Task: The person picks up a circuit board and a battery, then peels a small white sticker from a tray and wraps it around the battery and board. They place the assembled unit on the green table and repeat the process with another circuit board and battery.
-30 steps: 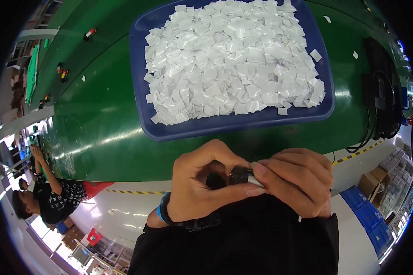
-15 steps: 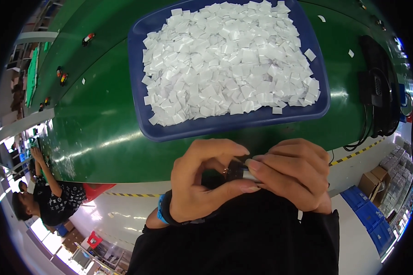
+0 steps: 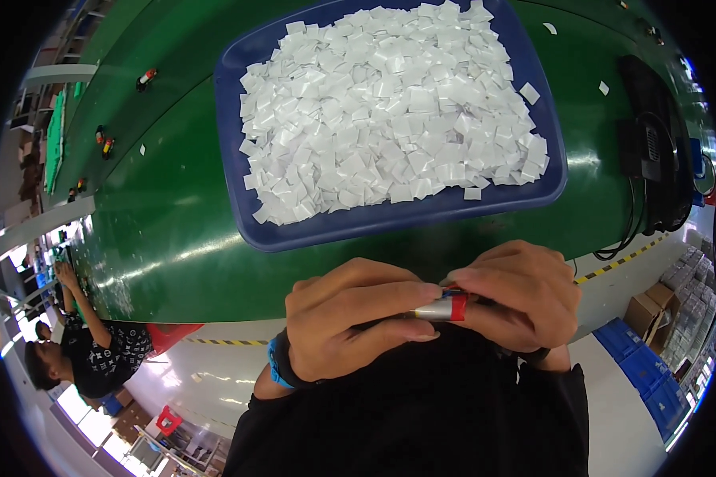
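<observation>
In front of my body, just off the table's near edge, my two hands hold a small silver cylinder [image 3: 433, 310] with a red band at its right end. It looks like a small battery cell, and thin coloured wires show along its upper side. My left hand [image 3: 350, 318] is closed on the silver end, thumb below and fingers above. The fingers of my right hand [image 3: 529, 298] are closed around the red end and wires. Part of the cylinder is hidden behind the fingers.
A blue tray [image 3: 286, 236] heaped with small white square pieces [image 3: 390, 103] rests on the green table [image 3: 159, 238]. Several small cylinders [image 3: 146, 78] lie at the far left. A black bag [image 3: 652, 151] with cables sits right. Another person [image 3: 107, 350] works at the left.
The cylinder has turned between my fingers: a dark end showed before, now its silver side and red band show. My left fingers have gone from a rounded ring to a flatter pinch.
</observation>
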`<state>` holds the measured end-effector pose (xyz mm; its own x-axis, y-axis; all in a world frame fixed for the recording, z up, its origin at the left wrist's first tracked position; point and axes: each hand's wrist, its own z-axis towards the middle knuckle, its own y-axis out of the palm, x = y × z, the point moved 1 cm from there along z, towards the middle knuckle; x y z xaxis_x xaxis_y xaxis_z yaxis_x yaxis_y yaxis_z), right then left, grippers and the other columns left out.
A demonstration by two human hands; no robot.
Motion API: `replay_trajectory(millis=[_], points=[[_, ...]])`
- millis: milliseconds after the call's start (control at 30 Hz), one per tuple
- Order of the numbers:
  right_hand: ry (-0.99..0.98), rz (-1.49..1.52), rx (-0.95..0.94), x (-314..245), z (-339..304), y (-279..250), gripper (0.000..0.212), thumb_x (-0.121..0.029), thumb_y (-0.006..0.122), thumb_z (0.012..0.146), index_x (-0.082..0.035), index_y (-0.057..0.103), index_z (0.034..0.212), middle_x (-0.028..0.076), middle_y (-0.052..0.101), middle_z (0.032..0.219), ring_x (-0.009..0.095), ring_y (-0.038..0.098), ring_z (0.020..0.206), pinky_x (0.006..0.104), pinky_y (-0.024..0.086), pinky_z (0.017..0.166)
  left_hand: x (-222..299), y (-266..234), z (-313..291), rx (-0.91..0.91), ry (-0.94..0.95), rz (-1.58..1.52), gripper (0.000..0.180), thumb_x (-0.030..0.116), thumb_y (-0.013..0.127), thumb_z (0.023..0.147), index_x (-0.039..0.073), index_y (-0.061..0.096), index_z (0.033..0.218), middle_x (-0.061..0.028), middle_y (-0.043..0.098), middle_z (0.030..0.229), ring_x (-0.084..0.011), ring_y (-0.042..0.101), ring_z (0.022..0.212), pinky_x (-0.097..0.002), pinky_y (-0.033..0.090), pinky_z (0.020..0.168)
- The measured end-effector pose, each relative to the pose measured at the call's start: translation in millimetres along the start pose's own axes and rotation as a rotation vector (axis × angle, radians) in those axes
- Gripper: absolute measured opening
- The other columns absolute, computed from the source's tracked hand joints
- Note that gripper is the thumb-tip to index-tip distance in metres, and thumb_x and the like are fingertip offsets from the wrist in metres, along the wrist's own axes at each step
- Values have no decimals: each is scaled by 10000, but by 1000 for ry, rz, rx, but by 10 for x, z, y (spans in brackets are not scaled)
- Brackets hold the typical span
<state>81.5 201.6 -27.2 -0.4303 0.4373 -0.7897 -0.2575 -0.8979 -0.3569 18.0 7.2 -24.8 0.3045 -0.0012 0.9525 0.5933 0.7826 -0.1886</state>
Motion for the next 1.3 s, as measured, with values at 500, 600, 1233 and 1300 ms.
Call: replay_trajectory(millis=[500,600,1233,1300], points=[[599,488,-99,43,60,-89,113,26,732,811,-9,674,902,64,663,830,100,632,685,212,465,580,-25,10,-85,41,-44,69,356,-44,798,710,65,723,1041,-137,668,1004,-149,678,660,-235,543,544],[622,500,-128,59,75,-106,99,9,736,830,-35,667,885,14,646,804,62,603,660,195,425,531,-40,16,-72,34,8,128,382,-44,810,689,69,720,1043,-136,668,998,-142,671,649,-230,539,536],[439,172,-250,47,86,-122,148,48,726,790,-28,644,887,65,633,815,120,587,653,247,428,544,-25,56,0,-11,-25,216,294,58,828,697,84,738,975,-109,678,935,-119,648,615,-221,501,504],[408,172,-254,56,98,-114,151,49,721,794,-29,644,896,60,634,817,128,587,656,248,430,546,-2,56,17,-30,-46,212,155,51,785,763,49,732,909,-168,692,890,-142,663,607,-217,486,503]])
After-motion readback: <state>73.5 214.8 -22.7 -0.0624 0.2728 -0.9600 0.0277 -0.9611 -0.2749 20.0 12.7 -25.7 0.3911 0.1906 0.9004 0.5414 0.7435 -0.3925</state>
